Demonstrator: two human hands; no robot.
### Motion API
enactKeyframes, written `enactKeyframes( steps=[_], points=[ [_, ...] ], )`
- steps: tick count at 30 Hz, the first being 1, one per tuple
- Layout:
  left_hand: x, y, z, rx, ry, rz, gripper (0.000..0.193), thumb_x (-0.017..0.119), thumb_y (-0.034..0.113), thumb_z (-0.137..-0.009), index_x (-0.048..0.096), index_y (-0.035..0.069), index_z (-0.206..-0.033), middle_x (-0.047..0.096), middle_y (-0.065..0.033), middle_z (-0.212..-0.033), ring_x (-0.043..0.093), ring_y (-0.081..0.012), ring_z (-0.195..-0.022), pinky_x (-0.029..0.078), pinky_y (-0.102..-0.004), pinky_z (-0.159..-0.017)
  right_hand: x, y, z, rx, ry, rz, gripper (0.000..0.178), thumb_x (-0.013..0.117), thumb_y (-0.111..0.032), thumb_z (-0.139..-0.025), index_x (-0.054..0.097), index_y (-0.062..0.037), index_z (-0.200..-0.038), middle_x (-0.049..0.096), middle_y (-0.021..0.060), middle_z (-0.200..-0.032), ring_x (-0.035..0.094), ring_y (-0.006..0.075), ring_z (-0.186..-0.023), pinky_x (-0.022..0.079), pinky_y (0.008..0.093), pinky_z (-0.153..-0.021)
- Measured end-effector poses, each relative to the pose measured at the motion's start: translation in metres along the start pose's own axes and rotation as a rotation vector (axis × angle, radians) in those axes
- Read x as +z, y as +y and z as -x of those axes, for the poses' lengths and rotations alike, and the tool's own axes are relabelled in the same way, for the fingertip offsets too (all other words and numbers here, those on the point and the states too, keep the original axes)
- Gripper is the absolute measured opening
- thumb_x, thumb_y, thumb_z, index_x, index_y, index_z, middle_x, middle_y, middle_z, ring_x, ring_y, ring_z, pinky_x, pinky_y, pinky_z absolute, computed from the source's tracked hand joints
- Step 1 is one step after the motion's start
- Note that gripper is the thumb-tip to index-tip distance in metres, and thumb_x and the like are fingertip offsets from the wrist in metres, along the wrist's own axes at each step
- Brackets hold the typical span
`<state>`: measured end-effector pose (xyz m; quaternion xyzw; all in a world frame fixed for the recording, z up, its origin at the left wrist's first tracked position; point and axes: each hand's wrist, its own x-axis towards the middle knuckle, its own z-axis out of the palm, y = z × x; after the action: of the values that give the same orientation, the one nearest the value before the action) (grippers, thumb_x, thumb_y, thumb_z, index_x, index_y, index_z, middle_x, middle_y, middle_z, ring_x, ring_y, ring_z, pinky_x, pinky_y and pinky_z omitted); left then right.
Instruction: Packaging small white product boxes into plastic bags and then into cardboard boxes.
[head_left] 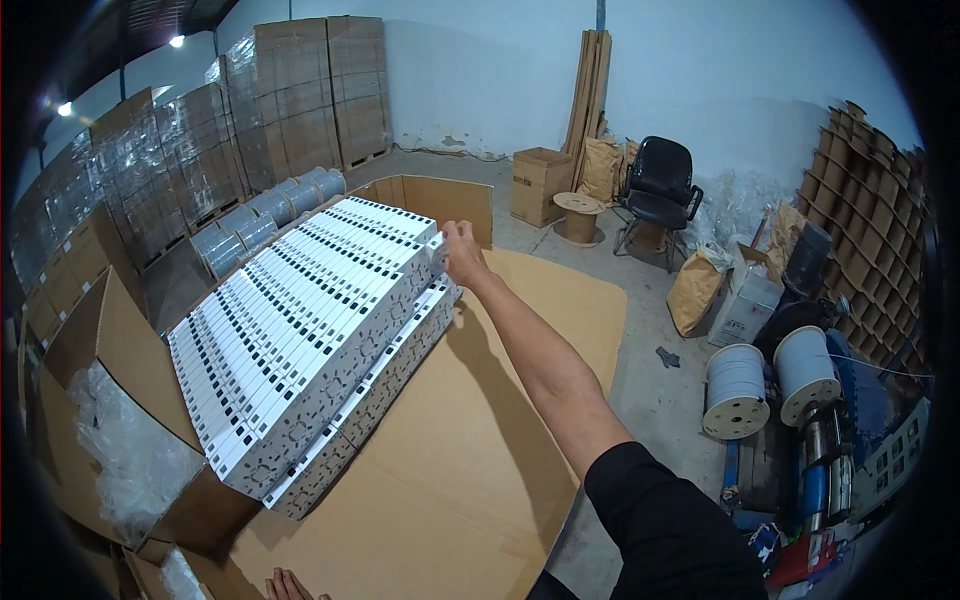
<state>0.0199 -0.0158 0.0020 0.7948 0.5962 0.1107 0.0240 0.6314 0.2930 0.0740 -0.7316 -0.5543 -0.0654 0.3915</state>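
Rows of flat white plastic pieces with black slots stand packed on edge in a tilted block, with a second layer showing below its right side. At the block's far right corner my right hand is closed, its fingers bent round the end of a small white slotted piece. My left hand shows only its fingertips at the lower edge, stretched out over brown cardboard, with nothing seen in them. A wide cardboard sheet lies under and beside the block.
An open carton with clear plastic film stands at left. Wrapped pallets of boxes and clear-wrapped rolls are behind. At right are a black office chair, white cable reels, a paper sack and stacked brown cardboard.
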Motion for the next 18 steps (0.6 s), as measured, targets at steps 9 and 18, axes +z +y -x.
enactKeyframes(
  steps=[9,18],
  points=[
    [0.001,-0.003,0.000,0.005,0.011,0.016,0.068,0.040,0.048,-0.107,0.035,-0.001,-0.154,0.037,-0.0221,-0.158,0.029,-0.0447,-0.147,0.023,-0.0564,-0.120,0.004,0.034,0.003,-0.151,0.139,-0.057,0.042,0.070,0.010,-0.076,0.062,-0.0112,-0.111,0.053,0.0195,-0.117,0.055,0.0409,-0.112,0.048,0.0438,-0.096],
    [0.004,-0.005,0.004,-0.021,-0.018,0.060,0.069,0.043,0.044,-0.106,0.033,-0.004,-0.154,0.034,-0.0242,-0.160,0.026,-0.0454,-0.148,0.021,-0.0566,-0.121,-0.047,0.007,0.037,-0.214,0.207,0.025,0.032,0.070,-0.001,-0.082,0.066,-0.0127,-0.111,0.053,0.0169,-0.110,0.061,0.0392,-0.101,0.053,0.0470,-0.085]
  ],
)
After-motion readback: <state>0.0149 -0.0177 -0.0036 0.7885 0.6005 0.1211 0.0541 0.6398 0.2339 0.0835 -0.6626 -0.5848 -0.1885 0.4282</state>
